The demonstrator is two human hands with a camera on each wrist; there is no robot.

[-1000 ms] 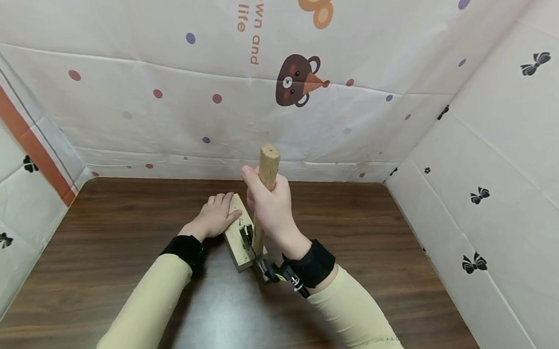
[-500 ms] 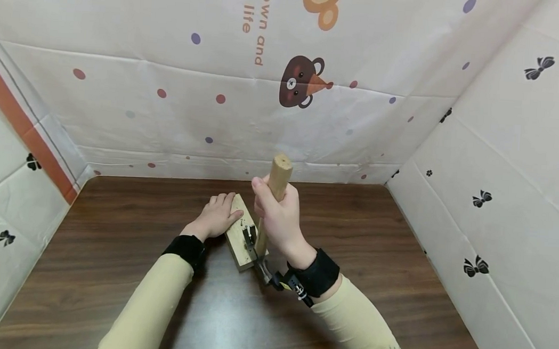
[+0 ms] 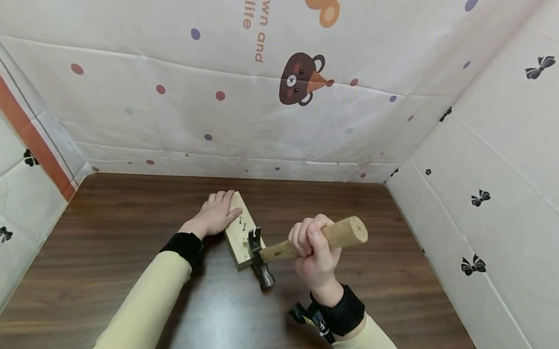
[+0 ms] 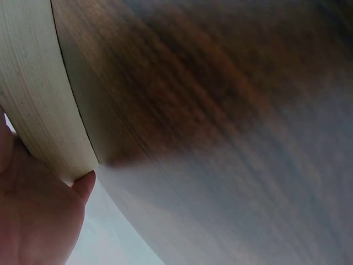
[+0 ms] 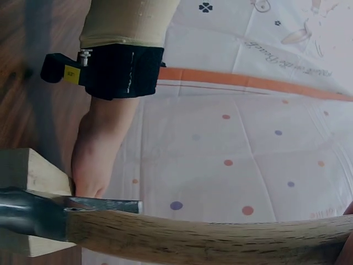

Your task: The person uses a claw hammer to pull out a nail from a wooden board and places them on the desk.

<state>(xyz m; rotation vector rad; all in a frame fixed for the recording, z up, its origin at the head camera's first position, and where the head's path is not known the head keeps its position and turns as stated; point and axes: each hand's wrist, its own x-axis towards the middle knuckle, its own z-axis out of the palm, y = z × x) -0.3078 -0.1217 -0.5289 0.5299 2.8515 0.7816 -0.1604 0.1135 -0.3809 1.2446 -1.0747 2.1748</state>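
Observation:
A pale wooden block (image 3: 236, 206) lies on the table at a slant, with a couple of small nails (image 3: 245, 226) on its top face. My left hand (image 3: 212, 213) holds the block's far left end, thumb over the top. With my right hand (image 3: 317, 251) I grip the wooden handle of a claw hammer (image 3: 279, 251). Its handle leans low to the right, and the claw (image 3: 255, 238) is over the near part of the block, its face end sticking out past the near edge. In the right wrist view the hammer head (image 5: 33, 212) hides part of the block (image 5: 41, 171); whether the claw holds a nail is hidden.
The dark brown wooden table (image 3: 127, 229) extends around the block. A white printed sheet (image 3: 167, 119) stands along the back, and more sheeting (image 3: 450, 217) closes the right side. Each wrist wears a black strap (image 3: 345, 312); a small camera (image 3: 300, 313) juts from the right one.
The hammer handle has swung from nearly upright down to the right, with my right hand moving right and lower. The hammer head stays over the block. My left hand keeps its place.

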